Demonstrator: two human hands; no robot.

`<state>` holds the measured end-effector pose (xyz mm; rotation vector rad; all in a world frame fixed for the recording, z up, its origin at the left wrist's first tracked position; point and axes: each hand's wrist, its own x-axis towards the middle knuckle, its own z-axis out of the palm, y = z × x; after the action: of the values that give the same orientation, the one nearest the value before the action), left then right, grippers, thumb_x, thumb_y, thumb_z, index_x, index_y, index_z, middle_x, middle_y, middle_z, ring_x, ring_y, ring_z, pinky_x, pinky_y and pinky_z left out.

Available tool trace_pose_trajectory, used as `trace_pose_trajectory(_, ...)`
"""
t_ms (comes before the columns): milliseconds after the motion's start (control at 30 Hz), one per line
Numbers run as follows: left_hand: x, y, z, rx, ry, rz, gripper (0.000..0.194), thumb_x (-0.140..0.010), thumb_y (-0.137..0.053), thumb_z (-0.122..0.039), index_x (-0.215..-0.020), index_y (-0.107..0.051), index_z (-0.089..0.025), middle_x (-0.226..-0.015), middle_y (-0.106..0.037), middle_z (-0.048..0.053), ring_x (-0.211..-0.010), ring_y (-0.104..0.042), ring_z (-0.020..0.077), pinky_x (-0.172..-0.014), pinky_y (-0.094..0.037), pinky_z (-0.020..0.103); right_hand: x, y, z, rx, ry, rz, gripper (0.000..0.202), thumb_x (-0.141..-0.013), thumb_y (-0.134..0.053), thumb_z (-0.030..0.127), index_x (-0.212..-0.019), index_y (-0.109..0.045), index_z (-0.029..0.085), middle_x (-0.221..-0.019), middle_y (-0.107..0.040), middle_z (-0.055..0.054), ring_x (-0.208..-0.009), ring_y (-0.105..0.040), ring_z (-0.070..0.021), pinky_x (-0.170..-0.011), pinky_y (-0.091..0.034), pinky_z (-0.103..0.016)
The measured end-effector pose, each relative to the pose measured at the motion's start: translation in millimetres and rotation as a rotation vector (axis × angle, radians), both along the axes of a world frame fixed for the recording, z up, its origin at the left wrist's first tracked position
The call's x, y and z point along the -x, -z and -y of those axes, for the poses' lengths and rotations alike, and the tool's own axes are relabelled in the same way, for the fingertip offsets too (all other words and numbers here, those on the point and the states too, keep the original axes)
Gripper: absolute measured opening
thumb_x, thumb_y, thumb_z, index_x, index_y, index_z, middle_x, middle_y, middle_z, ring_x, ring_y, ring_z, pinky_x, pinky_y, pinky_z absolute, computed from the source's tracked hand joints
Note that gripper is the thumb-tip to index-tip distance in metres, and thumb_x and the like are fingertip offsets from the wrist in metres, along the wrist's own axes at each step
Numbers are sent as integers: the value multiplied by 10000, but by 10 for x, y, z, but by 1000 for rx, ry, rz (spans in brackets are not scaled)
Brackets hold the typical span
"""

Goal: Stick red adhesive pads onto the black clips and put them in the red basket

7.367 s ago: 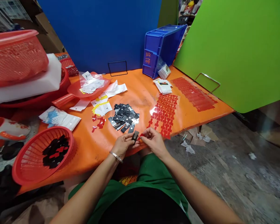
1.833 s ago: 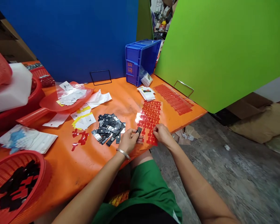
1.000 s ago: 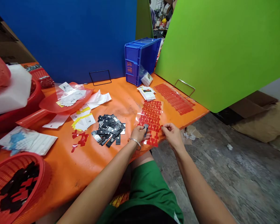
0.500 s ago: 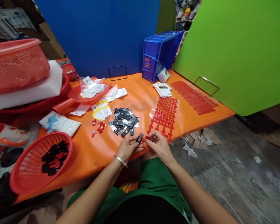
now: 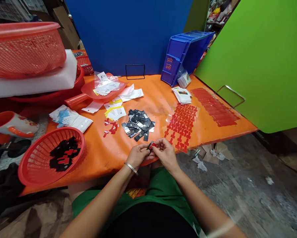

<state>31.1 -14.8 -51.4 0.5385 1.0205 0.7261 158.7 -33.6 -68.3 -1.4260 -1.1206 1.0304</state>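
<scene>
Near the front edge of the orange table (image 5: 98,155), my left hand (image 5: 138,155) pinches a small black piece (image 5: 150,145). My right hand (image 5: 165,152) is closed on a small red sticker (image 5: 153,144), which lies against the black piece. Just beyond my hands is a heap of black and silver pieces (image 5: 138,124). To the right lies a clear sheet of red T-shaped stickers (image 5: 181,122). Several loose red stickers (image 5: 111,127) lie left of the heap. A red basket (image 5: 34,165) at the left holds black pieces with red stickers.
A red dustpan (image 5: 89,91) with bagged cards lies at the back left, near a mug (image 5: 13,124) and stacked baskets (image 5: 26,49). A blue crate (image 5: 174,58), a card stack (image 5: 181,95) and another red sheet (image 5: 214,105) are at the back right. Blue and green panels border the table.
The red sticker in my right hand has moved left onto the black piece, and my hands are now together. The whole view has shifted, with the table's contents appearing further right and higher.
</scene>
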Motion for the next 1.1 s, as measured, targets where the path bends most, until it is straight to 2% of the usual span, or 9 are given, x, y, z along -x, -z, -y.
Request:
trace_pose_trajectory(367, -1, -34, 10, -1, 10, 3, 259, -697, -556, 17, -928, -641, -61, -786, -723, 89, -644, -683, 136, -629, -558, 209, 31, -14, 2, 17, -2, -40, 166, -716, -625, 290, -777, -493, 210, -673, -558, 26, -509, -536, -111, -470, -477, -230)
trace_pose_trajectory(767, -46, 8, 13, -24, -35, -32, 137, -708, -649, -78, -844, -659, -76, -721, -715, 76, -633, -682, 158, -620, -568, 247, 37, -2, 30, -54, 5, 118, 112, -764, -591, 270, -793, -503, 205, -658, -545, 27, -525, -534, -116, -492, -454, -227)
trace_pose_trajectory(967, -129, 14, 38, -28, -134, -96, 94, -770, -555, -38, -759, -627, -97, -607, -688, 34, -515, -655, 133, -520, -554, 223, 62, -132, 114, -135, 8, 340, 76, -842, -507, 268, -828, -541, 202, -748, -579, -17, -616, -567, -138, -581, -488, -259)
trace_pose_trajectory(1100, -131, 9, 49, -51, -128, -82, 98, -767, -555, -28, -755, -625, -96, -589, -680, 28, -506, -651, 124, -515, -549, 209, 45, -162, 85, -244, 90, 475, 80, -829, -507, 233, -795, -561, 185, -1026, -508, -96, -752, -579, -152, -667, -507, -292)
